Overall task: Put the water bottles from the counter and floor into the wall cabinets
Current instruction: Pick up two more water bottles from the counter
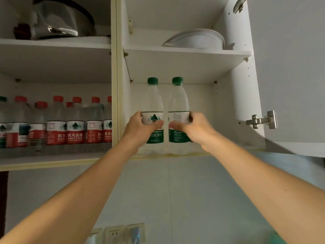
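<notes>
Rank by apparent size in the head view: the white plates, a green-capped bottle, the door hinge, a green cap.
1. White plates, widest, though they sit farther back.
2. Green-capped bottle; the two held look alike.
3. Door hinge.
4. Green cap, smallest.

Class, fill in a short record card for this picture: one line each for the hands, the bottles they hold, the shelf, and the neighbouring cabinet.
left hand: grips the left green-capped bottle
right hand: grips the right green-capped bottle
bottles: upright, side by side
shelf: lower shelf of the open right cabinet
above: white dishes
left cabinet: red-capped bottles in rows
</notes>
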`<state>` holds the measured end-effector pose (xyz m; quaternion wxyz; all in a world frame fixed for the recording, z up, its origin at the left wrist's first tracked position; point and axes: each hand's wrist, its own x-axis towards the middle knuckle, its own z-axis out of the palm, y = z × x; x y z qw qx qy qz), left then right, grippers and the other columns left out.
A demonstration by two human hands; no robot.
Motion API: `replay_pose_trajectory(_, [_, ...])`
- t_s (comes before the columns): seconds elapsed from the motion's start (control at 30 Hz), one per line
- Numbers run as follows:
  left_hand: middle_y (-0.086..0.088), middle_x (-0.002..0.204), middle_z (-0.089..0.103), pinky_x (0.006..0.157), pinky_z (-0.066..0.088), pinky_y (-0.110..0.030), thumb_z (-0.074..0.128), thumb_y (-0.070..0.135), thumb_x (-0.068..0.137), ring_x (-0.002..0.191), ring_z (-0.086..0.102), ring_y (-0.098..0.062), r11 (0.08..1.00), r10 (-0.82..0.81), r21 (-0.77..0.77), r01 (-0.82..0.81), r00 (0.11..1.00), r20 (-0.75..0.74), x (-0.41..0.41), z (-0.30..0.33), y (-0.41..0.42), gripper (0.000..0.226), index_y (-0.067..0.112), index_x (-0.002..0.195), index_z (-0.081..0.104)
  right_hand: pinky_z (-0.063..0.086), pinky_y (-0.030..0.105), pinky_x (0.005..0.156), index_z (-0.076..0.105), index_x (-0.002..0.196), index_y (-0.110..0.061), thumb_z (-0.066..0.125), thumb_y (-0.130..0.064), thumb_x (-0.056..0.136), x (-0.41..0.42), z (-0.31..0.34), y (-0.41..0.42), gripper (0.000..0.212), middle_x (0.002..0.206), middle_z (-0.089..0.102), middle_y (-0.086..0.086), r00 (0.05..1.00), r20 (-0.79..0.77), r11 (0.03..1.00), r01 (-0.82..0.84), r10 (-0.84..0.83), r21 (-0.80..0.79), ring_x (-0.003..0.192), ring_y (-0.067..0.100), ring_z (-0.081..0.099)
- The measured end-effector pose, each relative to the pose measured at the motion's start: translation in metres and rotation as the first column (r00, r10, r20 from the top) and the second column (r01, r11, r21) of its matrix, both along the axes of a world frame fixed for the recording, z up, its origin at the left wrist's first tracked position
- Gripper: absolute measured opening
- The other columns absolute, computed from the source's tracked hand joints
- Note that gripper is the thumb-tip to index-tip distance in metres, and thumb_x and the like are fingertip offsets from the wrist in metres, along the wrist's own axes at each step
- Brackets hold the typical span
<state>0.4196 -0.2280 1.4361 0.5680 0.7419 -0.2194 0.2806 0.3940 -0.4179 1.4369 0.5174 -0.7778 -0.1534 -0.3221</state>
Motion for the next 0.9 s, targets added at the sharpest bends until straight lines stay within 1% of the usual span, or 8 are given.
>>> replay_pose_trajectory(0.13, [0.0, 0.113, 0.069, 0.088, 0.058, -0.043, 0.078, 0.038, 0.087, 0.1, 0.068, -0.021, 0.997, 0.083, 0.012, -0.083, 0.993, -0.082, 0.031, 0.005, -0.011, 0.044, 0.02, 0.122, 0.058, 0.06, 0.046, 0.086, 0.066, 0.116, -0.024, 0.082, -0.042, 0.081, 0.027, 0.009, -0.008, 0.042, 0.108, 0.074, -0.003, 0.994, -0.11, 0.999, 0.012, -0.015, -0.031, 0.098, 0.021, 0.071])
replay_pose_trajectory(0.23, [-0.003, 0.118, 0.067, 0.095, 0.055, -0.048, 0.078, 0.04, 0.087, 0.105, 0.066, -0.026, 0.989, 0.15, 0.021, -0.149, 0.984, -0.096, 0.055, 0.005, -0.017, 0.05, 0.018, 0.125, 0.055, 0.059, 0.049, 0.09, 0.066, 0.116, -0.02, 0.08, -0.04, 0.084, 0.048, 0.009, -0.014, 0.04, 0.106, 0.075, 0.0, 0.99, -0.143, 0.999, 0.01, -0.014, -0.032, 0.097, 0.022, 0.072])
replay_pose_trajectory(0.33, [-0.002, 0.118, 0.066, 0.093, 0.055, -0.044, 0.076, 0.041, 0.088, 0.103, 0.065, -0.023, 0.987, 0.159, 0.037, -0.156, 0.981, -0.107, 0.074, 0.006, -0.022, 0.048, 0.019, 0.124, 0.053, 0.057, 0.05, 0.093, 0.062, 0.121, -0.017, 0.079, -0.037, 0.086, 0.068, 0.01, -0.016, 0.043, 0.109, 0.074, 0.002, 0.986, -0.168, 1.0, -0.005, 0.002, -0.016, 0.099, 0.024, 0.071])
replay_pose_trajectory(0.47, [-0.003, 0.119, 0.066, 0.091, 0.055, -0.041, 0.074, 0.041, 0.09, 0.103, 0.065, -0.023, 0.983, 0.169, 0.09, -0.16, 0.98, -0.102, 0.091, 0.007, -0.028, 0.049, 0.019, 0.128, 0.052, 0.056, 0.05, 0.095, 0.054, 0.131, -0.015, 0.077, -0.034, 0.088, 0.088, 0.009, -0.013, 0.052, 0.119, 0.069, 0.005, 0.984, -0.177, 0.999, -0.033, 0.03, -0.013, 0.106, 0.025, 0.068])
replay_pose_trajectory(0.63, [-0.006, 0.121, 0.067, 0.092, 0.056, -0.042, 0.072, 0.039, 0.092, 0.105, 0.067, -0.024, 0.983, 0.152, 0.125, -0.137, 0.982, -0.115, 0.096, 0.01, -0.03, 0.05, 0.017, 0.133, 0.053, 0.057, 0.046, 0.094, 0.054, 0.132, -0.014, 0.077, -0.029, 0.089, 0.101, 0.01, -0.012, 0.051, 0.122, 0.069, 0.007, 0.978, -0.191, 0.996, -0.083, 0.084, 0.012, 0.107, 0.025, 0.069])
replay_pose_trajectory(0.73, [-0.007, 0.121, 0.068, 0.096, 0.055, -0.046, 0.072, 0.037, 0.092, 0.106, 0.067, -0.025, 0.982, 0.155, 0.132, -0.139, 0.98, -0.124, 0.092, 0.011, -0.031, 0.05, 0.016, 0.133, 0.053, 0.057, 0.046, 0.094, 0.054, 0.132, -0.014, 0.077, -0.03, 0.089, 0.1, 0.01, -0.011, 0.052, 0.124, 0.068, 0.007, 0.979, -0.195, 0.998, -0.059, 0.056, -0.01, 0.109, 0.027, 0.067])
replay_pose_trajectory(0.83, [-0.008, 0.119, 0.069, 0.096, 0.055, -0.045, 0.074, 0.031, 0.091, 0.107, 0.066, -0.027, 0.965, 0.192, 0.205, -0.162, 0.971, -0.14, 0.083, 0.015, -0.029, 0.045, 0.014, 0.13, 0.058, 0.056, 0.039, 0.087, 0.056, 0.131, -0.012, 0.076, -0.027, 0.089, 0.096, 0.014, -0.008, 0.048, 0.124, 0.067, 0.009, 0.977, -0.212, 0.996, -0.008, -0.011, -0.089, 0.11, 0.027, 0.066])
replay_pose_trajectory(0.9, [-0.01, 0.118, 0.07, 0.094, 0.055, -0.044, 0.075, 0.031, 0.092, 0.105, 0.066, -0.028, 0.941, 0.246, 0.273, -0.202, 0.959, -0.141, 0.076, 0.018, -0.027, 0.04, 0.012, 0.124, 0.063, 0.055, 0.041, 0.094, 0.055, 0.132, -0.011, 0.077, -0.024, 0.089, 0.09, 0.017, -0.005, 0.05, 0.126, 0.066, 0.01, 0.974, -0.22, 0.992, 0.019, -0.046, -0.122, 0.113, 0.028, 0.064])
